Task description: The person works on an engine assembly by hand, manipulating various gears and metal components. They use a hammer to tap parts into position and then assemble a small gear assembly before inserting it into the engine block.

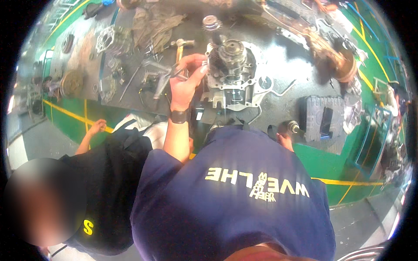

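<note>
My left hand, with a dark watch on its wrist, is raised over the bench. Its thumb and fingers pinch a small silvery metal piece, too small to name more exactly. That pinch is at the left edge of an open gearbox housing, where a toothed gear stands upright in the middle. At the bench's near edge is my right hand, just below a gear shaft. The fingers are mostly hidden, and whether they touch the shaft is unclear.
Left of the housing lie a hammer and a metal puller-like tool. A grey plastic case sits on the right, near a bent rod. Another person stands close on my left, one hand near the bench.
</note>
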Available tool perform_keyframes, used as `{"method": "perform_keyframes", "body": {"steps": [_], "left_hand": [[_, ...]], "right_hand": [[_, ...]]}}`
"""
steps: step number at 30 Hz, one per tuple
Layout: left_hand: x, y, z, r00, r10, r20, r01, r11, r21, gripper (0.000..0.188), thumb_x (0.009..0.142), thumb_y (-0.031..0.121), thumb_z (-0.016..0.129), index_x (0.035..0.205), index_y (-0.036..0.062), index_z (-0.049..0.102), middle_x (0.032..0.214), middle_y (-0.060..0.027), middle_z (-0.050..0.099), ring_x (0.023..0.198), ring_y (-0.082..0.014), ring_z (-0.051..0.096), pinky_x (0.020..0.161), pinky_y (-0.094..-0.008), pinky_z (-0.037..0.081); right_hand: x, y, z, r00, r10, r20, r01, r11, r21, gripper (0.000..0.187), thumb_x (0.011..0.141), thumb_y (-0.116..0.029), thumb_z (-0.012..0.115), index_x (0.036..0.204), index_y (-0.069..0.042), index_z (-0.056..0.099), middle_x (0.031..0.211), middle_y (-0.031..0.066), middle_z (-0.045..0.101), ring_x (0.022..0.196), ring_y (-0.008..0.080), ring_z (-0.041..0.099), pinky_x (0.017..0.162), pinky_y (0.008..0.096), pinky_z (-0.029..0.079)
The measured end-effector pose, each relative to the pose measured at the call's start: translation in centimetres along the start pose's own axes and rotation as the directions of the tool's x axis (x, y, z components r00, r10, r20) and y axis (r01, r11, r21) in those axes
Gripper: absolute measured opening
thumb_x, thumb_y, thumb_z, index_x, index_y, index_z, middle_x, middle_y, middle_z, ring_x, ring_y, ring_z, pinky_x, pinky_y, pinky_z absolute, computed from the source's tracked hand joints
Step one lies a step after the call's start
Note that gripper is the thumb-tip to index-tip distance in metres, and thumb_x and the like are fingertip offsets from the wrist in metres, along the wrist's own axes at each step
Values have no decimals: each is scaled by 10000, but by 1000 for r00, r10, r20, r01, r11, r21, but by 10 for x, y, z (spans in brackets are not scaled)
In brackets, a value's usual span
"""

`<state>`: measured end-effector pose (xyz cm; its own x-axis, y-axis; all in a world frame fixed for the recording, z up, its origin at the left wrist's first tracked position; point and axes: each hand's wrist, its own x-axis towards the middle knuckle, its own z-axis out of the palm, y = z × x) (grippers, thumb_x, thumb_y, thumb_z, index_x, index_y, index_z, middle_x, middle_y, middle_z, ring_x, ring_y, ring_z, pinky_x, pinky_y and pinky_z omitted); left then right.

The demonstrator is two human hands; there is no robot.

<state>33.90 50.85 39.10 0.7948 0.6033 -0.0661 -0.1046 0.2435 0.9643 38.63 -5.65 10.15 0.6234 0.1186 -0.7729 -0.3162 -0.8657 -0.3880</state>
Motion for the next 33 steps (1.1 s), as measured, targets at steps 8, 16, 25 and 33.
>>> {"method": "perform_keyframes", "body": {"steps": [8,16,25,33], "left_hand": [[67,4,44,967,86,239,-237,644,728,337,847,114,827,1166,46,742,1033,-53,771,918,-126,694,838,-293,533],[84,7,68,974,-34,224,-193,395,898,350,814,239,853,1153,181,786,969,-120,781,895,-237,749,822,-346,564],[83,9,73,976,-114,185,-122,415,902,448,823,248,847,1247,140,751,1084,-154,774,997,-224,747,895,-353,552],[76,-2,47,989,-64,136,-91,464,881,331,898,165,742,1185,0,736,986,-92,773,926,-151,711,847,-318,535]], "right_hand": [[-37,-24,-10,994,85,70,-107,904,414,289,953,-287,715,1008,-3,733,731,26,649,604,122,574,534,302,443],[-27,16,19,994,10,-108,25,949,314,335,933,-303,717,1068,2,747,674,38,615,515,130,521,473,328,398],[-18,21,15,996,73,-43,-50,917,397,409,886,-348,711,962,53,740,700,85,667,616,210,598,596,403,469],[-11,28,10,982,136,-130,-69,902,426,447,857,-348,776,1088,29,710,898,166,738,799,277,686,751,410,525]]}}
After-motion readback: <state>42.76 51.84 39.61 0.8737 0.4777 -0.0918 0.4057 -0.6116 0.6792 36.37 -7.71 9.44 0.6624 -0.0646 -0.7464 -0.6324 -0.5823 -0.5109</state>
